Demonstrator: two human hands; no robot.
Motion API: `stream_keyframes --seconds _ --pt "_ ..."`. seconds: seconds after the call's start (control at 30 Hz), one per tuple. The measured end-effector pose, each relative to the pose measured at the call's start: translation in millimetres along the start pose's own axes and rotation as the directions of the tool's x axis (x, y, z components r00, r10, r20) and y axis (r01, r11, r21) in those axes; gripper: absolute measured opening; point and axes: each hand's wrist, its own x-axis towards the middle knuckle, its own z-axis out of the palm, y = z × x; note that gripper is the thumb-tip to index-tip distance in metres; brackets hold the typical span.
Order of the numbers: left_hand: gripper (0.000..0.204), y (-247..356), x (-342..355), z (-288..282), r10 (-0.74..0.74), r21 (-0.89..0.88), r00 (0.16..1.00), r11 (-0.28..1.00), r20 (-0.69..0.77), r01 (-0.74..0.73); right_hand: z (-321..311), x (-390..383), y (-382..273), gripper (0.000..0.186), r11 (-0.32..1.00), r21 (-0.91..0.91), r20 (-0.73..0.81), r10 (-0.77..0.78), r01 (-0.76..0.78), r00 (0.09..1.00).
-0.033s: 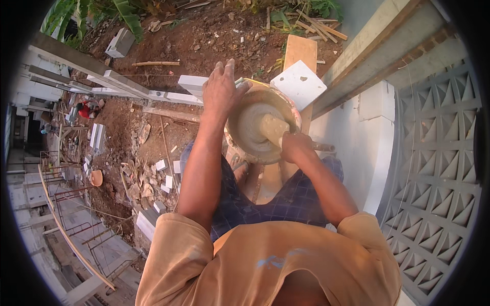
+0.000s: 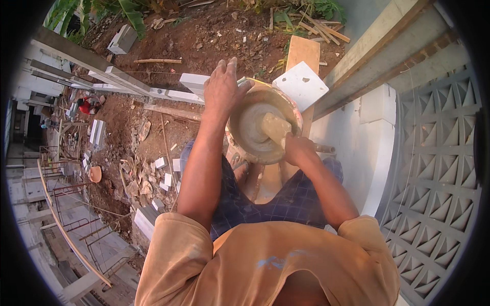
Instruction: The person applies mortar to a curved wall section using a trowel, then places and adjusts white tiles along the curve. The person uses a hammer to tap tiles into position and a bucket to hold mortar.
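while left hand (image 2: 223, 86) grips bucket (image 2: 245, 143) rim, right hand (image 2: 297, 149) closed round trowel (image 2: 275, 127); blade points up-left into mortar (image 2: 250, 125)

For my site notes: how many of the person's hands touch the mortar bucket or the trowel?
2. The left hand grips the bucket rim; the right hand holds the trowel inside it.

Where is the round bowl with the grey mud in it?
In the head view, the bowl sits upper middle, between the left hand on its rim and the right hand, just left of a white block.
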Motion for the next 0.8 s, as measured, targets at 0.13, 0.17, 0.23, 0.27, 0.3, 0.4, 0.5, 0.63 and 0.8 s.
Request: stream_keyframes --seconds 0.13,0.17,0.23,0.27,0.3,0.4,0.5,0.63,0.8 --pt "0.078 -5 -8 -11 -0.003 0.003 1.000 1.000 -0.006 0.003 27 5 15 0.031 0.996 0.014 -0.153 -0.083 0.086 0.985" --pt "0.076 -6 -4 -13 -0.007 0.023 1.000 1.000 -0.002 0.007 27 1 14 0.028 0.992 0.022 -0.273 -0.110 0.121 0.956" --pt "0.074 -4 -8 -14 0.009 0.008 1.000 1.000 0.008 -0.009 37 -10 15 0.025 0.986 0.038 -0.346 -0.137 0.160 0.928" --pt "0.073 -3 -10 -14 0.019 0.000 1.000 1.000 0.013 -0.019 38 -7 16 0.026 0.984 0.043 -0.331 -0.149 0.173 0.932" --pt "0.073 -3 -7 -13 0.025 0.002 1.000 1.000 0.015 -0.025 33 0 17 0.026 0.980 0.041 -0.333 -0.171 0.196 0.927" --pt "0.072 4 -2 -8 0.039 -0.007 0.999 0.999 0.021 -0.039 30 -6 29 0.041 0.964 0.204 -0.327 -0.099 0.172 0.940" --pt "0.071 16 2 -11 0.041 -0.044 0.998 0.998 0.047 -0.039 36 1 58 0.050 0.563 0.825 0.066 -0.002 -0.054 0.998" --pt "0.069 23 2 -12 0.045 -0.074 0.995 0.996 0.092 -0.038 28 -46 86 0.051 0.205 0.969 0.140 -0.010 -0.135 0.990" --pt "0.071 28 0 -14 0.074 -0.080 0.986 0.995 0.148 -0.063 11 -104 129 0.055 -0.155 0.987 0.073 0.147 -0.050 0.986"
